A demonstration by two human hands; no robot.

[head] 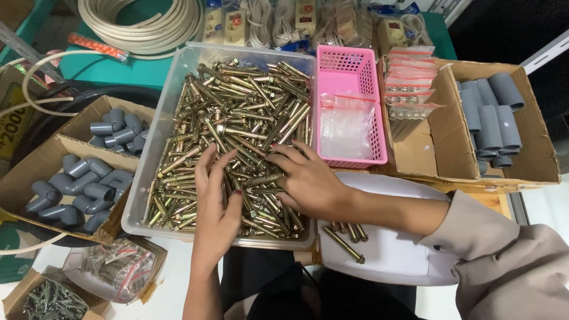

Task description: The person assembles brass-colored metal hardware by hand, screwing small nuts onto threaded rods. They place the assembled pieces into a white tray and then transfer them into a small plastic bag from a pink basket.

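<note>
The cluttered desk [178, 278] carried boxes of grey pipe elbows [80, 189] and a clear tub [142, 195] of brass anchor bolts [249, 118]. Your left hand [216, 201] and right hand [305, 181] lay spread, fingers loose, on the heap; bolts directly beneath pointed every way, neither hand nearer.

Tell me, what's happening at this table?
A person has both hands in a clear plastic bin heaped with brass-coloured anchor bolts. The left hand and right hand lie spread on the pile. A few bolts lie on a white tray beside it.
</note>
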